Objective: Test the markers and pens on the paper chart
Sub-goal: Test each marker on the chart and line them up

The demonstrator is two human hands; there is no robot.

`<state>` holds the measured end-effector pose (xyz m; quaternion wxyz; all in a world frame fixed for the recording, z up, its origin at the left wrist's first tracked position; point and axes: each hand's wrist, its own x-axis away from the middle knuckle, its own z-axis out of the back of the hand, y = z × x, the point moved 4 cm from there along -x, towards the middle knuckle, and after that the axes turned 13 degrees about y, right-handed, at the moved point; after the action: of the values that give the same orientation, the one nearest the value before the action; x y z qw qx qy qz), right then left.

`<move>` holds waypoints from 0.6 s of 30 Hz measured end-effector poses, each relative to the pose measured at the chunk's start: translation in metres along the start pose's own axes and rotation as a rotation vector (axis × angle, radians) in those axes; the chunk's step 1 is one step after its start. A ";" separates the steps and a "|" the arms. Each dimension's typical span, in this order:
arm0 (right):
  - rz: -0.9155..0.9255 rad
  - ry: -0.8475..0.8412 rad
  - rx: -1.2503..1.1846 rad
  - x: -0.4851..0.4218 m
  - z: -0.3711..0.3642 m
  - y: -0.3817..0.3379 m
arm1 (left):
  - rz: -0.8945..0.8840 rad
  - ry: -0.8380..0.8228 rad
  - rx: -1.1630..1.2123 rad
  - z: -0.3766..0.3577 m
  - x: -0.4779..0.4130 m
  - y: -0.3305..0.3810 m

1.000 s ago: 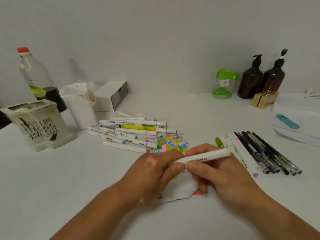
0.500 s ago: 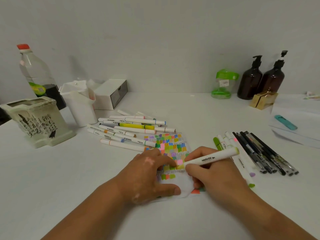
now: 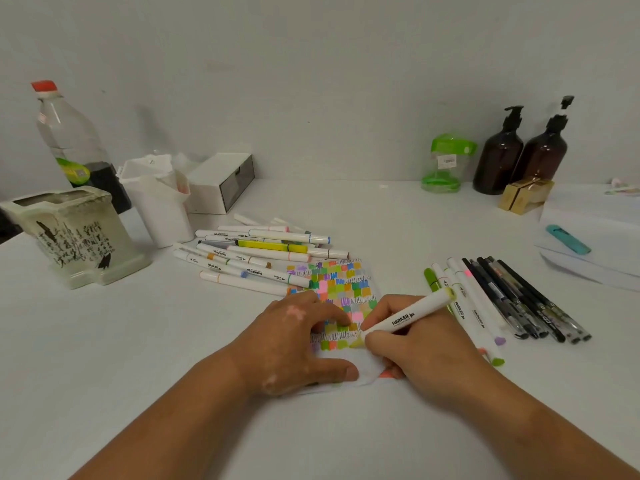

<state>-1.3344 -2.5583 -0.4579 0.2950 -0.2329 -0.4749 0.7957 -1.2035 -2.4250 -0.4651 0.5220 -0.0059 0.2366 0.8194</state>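
You're mid-swatch. Your right hand (image 3: pixel 426 355) pinches the white marker (image 3: pixel 408 318), tip down on the lowest colour row of the paper chart (image 3: pixel 341 282). Your left hand (image 3: pixel 294 341) lies open, fingers pressing the sheet flat. Next, probably: fill the patch, lift off, then take another from the pile of markers (image 3: pixel 256 258).

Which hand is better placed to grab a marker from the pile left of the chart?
Left. The left hand only presses the chart, nearer that pile; the right hand grips a marker.
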 end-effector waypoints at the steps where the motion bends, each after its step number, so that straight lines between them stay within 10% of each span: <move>1: 0.002 0.003 0.000 0.000 0.000 0.000 | 0.000 -0.001 0.000 0.000 0.000 0.000; 18: 0.003 0.031 -0.005 -0.001 0.000 0.000 | 0.006 -0.003 0.012 0.002 0.000 0.001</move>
<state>-1.3339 -2.5594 -0.4578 0.3004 -0.2466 -0.4718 0.7914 -1.2033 -2.4247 -0.4627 0.5197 -0.0008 0.2408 0.8197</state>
